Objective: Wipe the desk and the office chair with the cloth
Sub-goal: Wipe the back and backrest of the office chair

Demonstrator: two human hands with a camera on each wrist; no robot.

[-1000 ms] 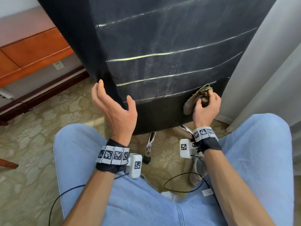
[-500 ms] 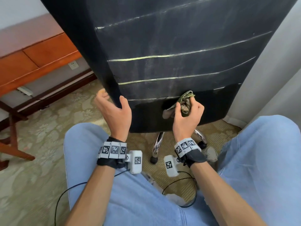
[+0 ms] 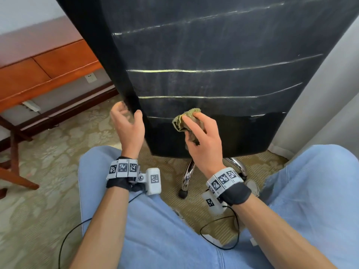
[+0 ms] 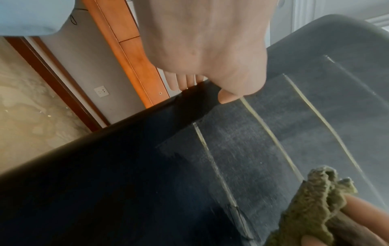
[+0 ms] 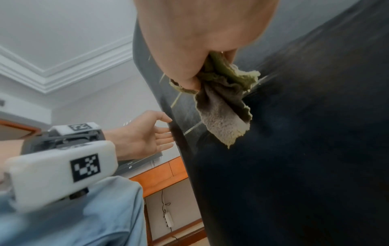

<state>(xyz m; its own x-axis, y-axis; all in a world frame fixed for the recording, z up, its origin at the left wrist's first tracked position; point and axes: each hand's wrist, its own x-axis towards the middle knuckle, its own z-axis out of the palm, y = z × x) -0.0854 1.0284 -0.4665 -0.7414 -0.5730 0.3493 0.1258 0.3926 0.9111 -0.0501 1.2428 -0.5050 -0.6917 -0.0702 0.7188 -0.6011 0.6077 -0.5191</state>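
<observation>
The cloth is a small olive terry rag, bunched in the right hand, whose fingers and thumb curl round it and press it against the lower back panel of the office chair, nearer the panel's left edge than its right. It looks soft, light and limp, so it should be held as a wad, with a loose flap hanging below. The chair back looks stiff and smooth; likely to swivel, it is steadied at its left edge by the left hand, thumb on the rear face, fingers reaching round the edge. The desk stands well apart to the left
</observation>
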